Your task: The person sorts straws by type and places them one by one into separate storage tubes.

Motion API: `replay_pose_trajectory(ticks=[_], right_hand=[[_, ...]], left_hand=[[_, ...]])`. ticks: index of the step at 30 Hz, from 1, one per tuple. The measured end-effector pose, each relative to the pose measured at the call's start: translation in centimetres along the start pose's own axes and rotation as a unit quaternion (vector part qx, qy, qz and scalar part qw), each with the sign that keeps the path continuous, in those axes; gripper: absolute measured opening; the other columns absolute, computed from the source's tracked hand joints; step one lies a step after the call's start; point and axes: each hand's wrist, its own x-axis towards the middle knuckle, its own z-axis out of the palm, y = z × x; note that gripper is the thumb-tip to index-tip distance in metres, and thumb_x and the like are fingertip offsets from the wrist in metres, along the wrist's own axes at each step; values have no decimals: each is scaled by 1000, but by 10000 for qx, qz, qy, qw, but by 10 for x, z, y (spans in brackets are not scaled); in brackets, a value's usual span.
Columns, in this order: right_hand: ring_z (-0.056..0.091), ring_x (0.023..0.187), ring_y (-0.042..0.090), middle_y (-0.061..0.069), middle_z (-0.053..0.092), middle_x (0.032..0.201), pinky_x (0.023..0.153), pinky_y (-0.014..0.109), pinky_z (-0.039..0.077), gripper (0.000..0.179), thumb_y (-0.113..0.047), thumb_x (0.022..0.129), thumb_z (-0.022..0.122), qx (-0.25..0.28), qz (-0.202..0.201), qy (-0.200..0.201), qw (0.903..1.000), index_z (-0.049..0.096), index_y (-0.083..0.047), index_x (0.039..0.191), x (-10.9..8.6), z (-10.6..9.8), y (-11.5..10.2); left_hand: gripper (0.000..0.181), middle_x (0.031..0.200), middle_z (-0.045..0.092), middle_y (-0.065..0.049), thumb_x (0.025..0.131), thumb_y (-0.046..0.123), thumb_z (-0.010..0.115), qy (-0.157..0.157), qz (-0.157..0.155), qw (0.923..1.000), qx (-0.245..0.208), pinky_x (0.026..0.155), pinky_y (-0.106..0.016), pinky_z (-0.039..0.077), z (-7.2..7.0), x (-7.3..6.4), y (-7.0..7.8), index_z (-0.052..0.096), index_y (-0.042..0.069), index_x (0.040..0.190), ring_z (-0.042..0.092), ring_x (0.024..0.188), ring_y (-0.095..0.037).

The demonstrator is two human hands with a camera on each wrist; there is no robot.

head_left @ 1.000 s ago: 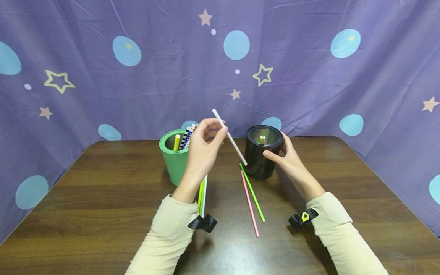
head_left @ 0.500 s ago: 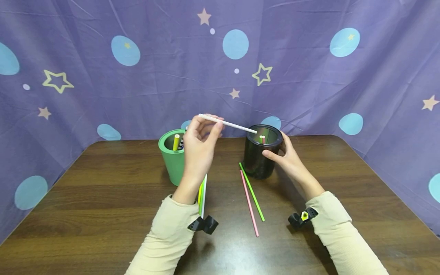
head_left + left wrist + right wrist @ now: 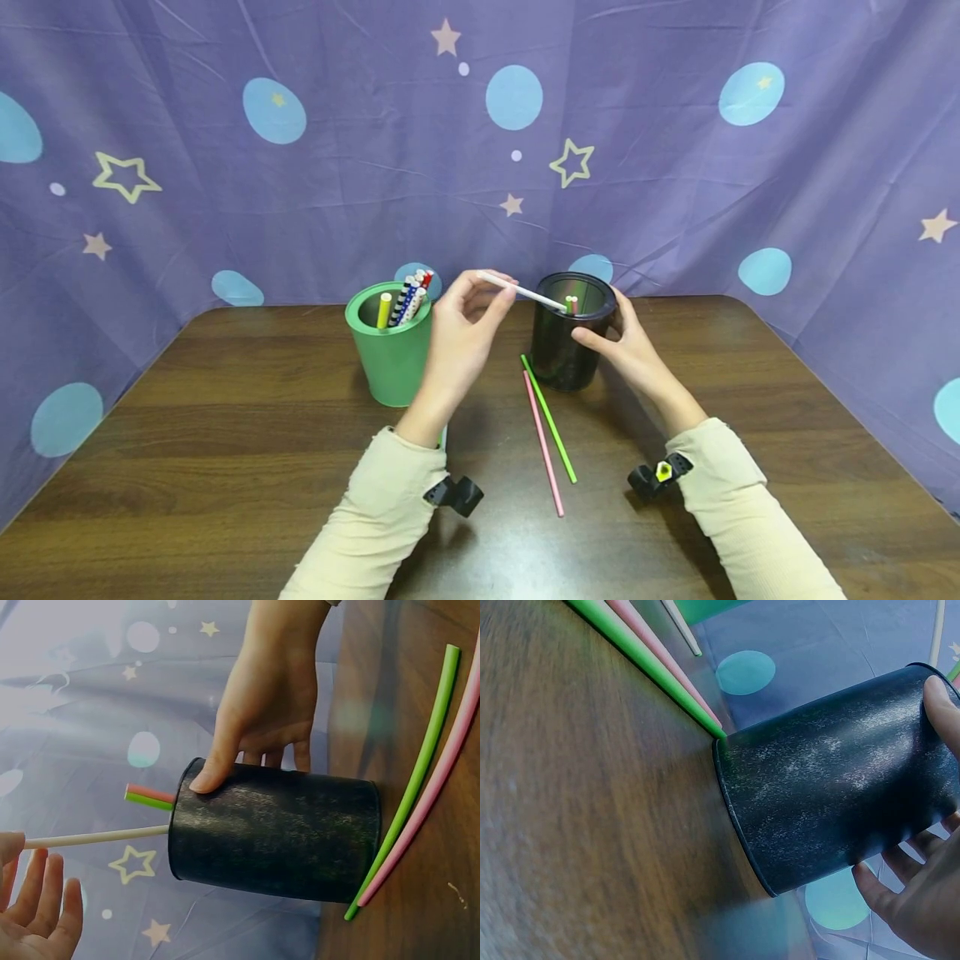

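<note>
My left hand [image 3: 463,329] pinches a white straw [image 3: 534,294] between thumb and fingertips. The straw slants down to the right, its lower end in the mouth of a black cylindrical cup [image 3: 561,354]. In the left wrist view the end of the white straw [image 3: 97,837] is hidden past the rim. With thumb at the front and fingers round the far side, my right hand [image 3: 636,354] holds the upright cup at its right. Green and pink straw ends [image 3: 148,796] stick out of the cup. Below it, a green straw [image 3: 551,425] and a pink straw [image 3: 543,446] lie on the table.
To the left of my left hand stands a green cup [image 3: 392,367] with several patterned sticks [image 3: 408,300] and a yellow stick [image 3: 384,311]. More straws lie under my left forearm, mostly hidden. A purple curtain [image 3: 480,208] hangs behind the brown table [image 3: 225,433].
My left hand has swung the white straw from beside the black cup up over its rim, then moved right and slightly down, bringing the tip into the mouth. My right hand stays on the cup.
</note>
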Motion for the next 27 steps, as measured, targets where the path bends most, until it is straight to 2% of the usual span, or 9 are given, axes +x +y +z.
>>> replay_pose_trajectory(ticks=[7,13,17,22,27], right_hand=[[35,136,30,16,36,150,111,48,29,86,-13,89,71,-26,-6,6,10000,18,-11,157,0,0,0],[34,136,30,16,35,151,111,49,29,86,-12,89,71,60,36,9,10000,17,-11,157,0,0,0],[34,136,30,15,34,152,111,50,28,87,-13,90,71,73,45,-5,10000,17,-12,157,0,0,0],[33,137,30,15,33,152,111,50,28,87,-15,90,71,62,92,-1,9999,16,-12,157,0,0,1],[34,136,30,16,35,151,111,50,29,88,-17,90,72,13,113,20,9999,16,-12,157,1,-1,0]], left_hand=[[18,106,71,-9,95,11,67,-158,-137,9990,403,82,-27,52,3,-2,-3,70,-2,107,67,90,-15],[24,109,72,-7,96,14,66,-371,-257,9979,456,88,-36,53,5,-4,-4,70,3,116,67,95,-15],[25,109,71,-7,96,14,66,-468,-229,9974,492,89,-41,52,5,-4,-4,69,4,118,67,94,-16],[24,107,71,-9,96,13,66,-576,-249,9965,554,87,-35,53,5,-5,-4,69,3,118,67,93,-17],[25,105,70,-9,95,12,67,-839,-489,9925,739,89,-31,50,6,-4,-6,68,1,117,66,94,-17]])
